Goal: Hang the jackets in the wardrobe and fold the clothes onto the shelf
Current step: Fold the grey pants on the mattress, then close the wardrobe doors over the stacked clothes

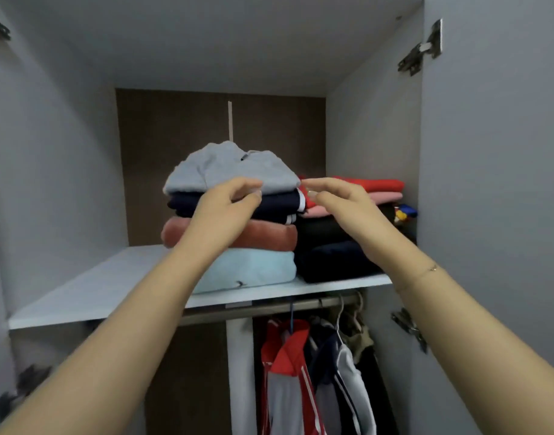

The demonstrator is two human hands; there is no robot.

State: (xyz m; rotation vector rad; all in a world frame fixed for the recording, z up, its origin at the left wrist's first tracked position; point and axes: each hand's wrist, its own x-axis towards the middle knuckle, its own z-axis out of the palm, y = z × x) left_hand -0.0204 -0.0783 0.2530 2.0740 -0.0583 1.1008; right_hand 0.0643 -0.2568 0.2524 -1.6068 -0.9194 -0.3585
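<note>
The wardrobe (489, 183) stood open, its doors swung out to both sides. A white shelf (90, 290) ran across the upper compartment; a rail (269, 307) was fixed under it.

On the shelf, two stacks of folded clothes sat side by side and touching. The left stack comprised, bottom to top: a light blue item (253, 270), a rust item (269, 235), a navy item with white stripes (278, 204), and a grey top (225, 171). The right stack comprised dark items (329, 255) below, then pink (385, 197) and red (369, 183) items on top.

Below the rail, jackets hung on hangers in the right-hand bay: a red-and-grey jacket (288, 381) and a navy-and-white jacket (347, 381), with darker garments behind.

Both forearms reached up toward the shelf. The left hand (228, 208) was in front of the left stack, fingers loosely curled, holding nothing, just beside the grey top's front edge. The right hand (338, 202) was in front of the gap between the stacks, fingers relaxed and slightly bent, gripping nothing. Contact with the cloth could not be confirmed for either hand.
</note>
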